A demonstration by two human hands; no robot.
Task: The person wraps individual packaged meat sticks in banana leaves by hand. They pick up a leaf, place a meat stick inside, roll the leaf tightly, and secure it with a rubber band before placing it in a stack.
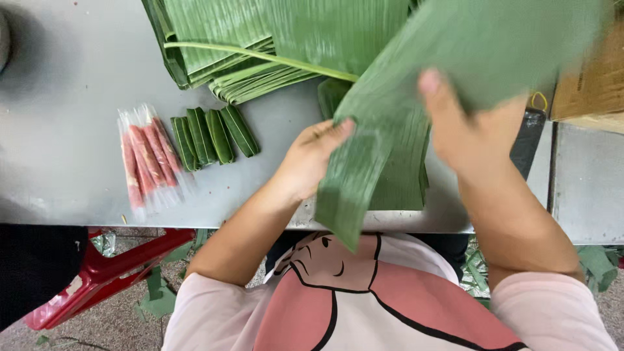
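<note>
Both hands hold one long strip of green banana leaf (383, 136) above the grey table (58, 130). My left hand (312, 159) pinches its left edge near the middle. Higher up, my right hand (465, 130) grips the strip with the thumb on top. The lower end of the strip hangs past the table's front edge. Under it lies a stack of cut leaf pieces (403, 188).
A pile of large folded banana leaves (260, 45) fills the table's far middle. Several small leaf-wrapped rolls (214, 135) lie left of my hands, beside several pink sausages in clear plastic (148, 162). A cardboard box (588, 78) stands at right. A red stool (110, 273) and leaf scraps are on the floor.
</note>
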